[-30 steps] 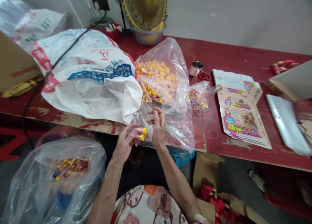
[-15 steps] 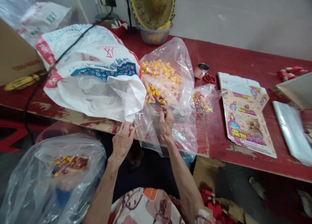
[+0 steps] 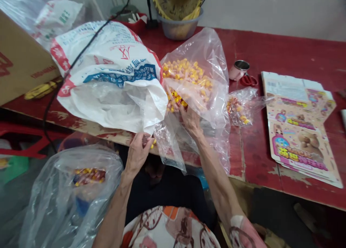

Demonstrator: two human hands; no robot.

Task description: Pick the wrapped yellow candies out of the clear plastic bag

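Note:
My left hand (image 3: 138, 152) is at the table's front edge, just below the mouth of a white printed sack (image 3: 119, 57). Its fingers are closed round small yellow and dark red pieces (image 3: 153, 144), a few of which peek out by the thumb. My right hand (image 3: 191, 121) reaches into the opening of a clear plastic bag (image 3: 217, 111), its fingers stretched towards a heap of small yellow-capped pieces (image 3: 186, 75). The fingertips touch the near pieces and are partly hidden, so I see nothing held there. Loose plastic film hangs between the hands.
To the right are a small clear bag of pieces (image 3: 239, 109), a metal cup (image 3: 239, 70), red-handled scissors (image 3: 248, 80) and stacked printed cards (image 3: 300, 132). A clear bag (image 3: 72, 201) with pieces stands low left. A black cable (image 3: 81, 53) crosses the sack. A basin (image 3: 180, 27) sits behind.
My right hand has moved forward into the pieces at the bag's opening. Yellow pieces now show in my left hand. The view has shifted, moving the cards rightwards in it.

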